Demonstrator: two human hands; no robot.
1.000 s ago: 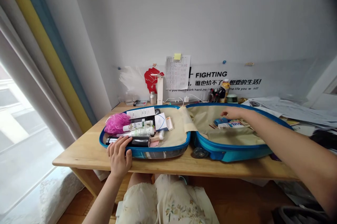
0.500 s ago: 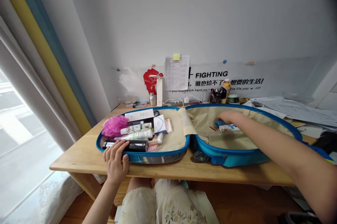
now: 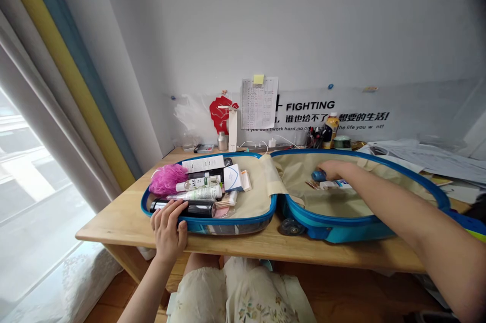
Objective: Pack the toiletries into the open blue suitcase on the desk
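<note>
An open blue suitcase (image 3: pixel 208 225) lies on the wooden table, its two halves side by side. My left hand (image 3: pixel 169 229) rests over the front rim of the left half, fingers spread onto a shiny black cylinder (image 3: pixel 197 208). Around that cylinder lie a pink mesh bath puff (image 3: pixel 167 179), white bottles and tubes (image 3: pixel 199 193), a white-and-blue box (image 3: pixel 233 178) and cotton swabs (image 3: pixel 226 201). In the right half my right hand (image 3: pixel 331 167) closes on a small blue rounded object (image 3: pixel 318 175); its fingertips are partly hidden. Beside it lie a white-and-blue tube (image 3: pixel 336 185) and several thin sticks (image 3: pixel 312 185).
Behind the suitcase stand a small metallic bottle (image 3: pixel 222 140), a white lamp (image 3: pixel 233 128), a yellow-labelled bottle (image 3: pixel 330 130) and a green-lidded jar (image 3: pixel 342 143). Papers (image 3: pixel 417 156) spread over the table's right side. A curtain (image 3: pixel 76 100) hangs at the left.
The view has shifted slightly. My right hand has lifted a little with the blue object, which shows slightly apart from the tube. My left hand stays on the rim.
</note>
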